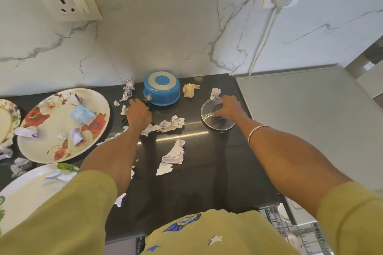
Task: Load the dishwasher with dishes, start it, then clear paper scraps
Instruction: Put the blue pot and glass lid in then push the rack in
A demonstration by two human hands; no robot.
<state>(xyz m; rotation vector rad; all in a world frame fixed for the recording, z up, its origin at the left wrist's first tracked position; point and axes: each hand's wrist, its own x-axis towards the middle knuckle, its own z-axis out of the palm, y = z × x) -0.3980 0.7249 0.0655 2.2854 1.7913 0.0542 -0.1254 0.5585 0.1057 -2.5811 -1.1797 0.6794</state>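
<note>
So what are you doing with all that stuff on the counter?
A person is picking up dishes at a black counter. The left hand grips the handle of an upside-down blue pot, and the right hand holds the knob of a glass lid lying flat. Crumpled paper scraps lie all over the counter and on the flowered plate. A dishwasher rack shows at the lower right.

Blue saucepan (162,91) upside down on counter, glass lid (217,114) flat to its right

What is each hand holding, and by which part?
Left hand grips the upturned blue pan by its handle; right hand pinches the glass lid by its knob.
</note>
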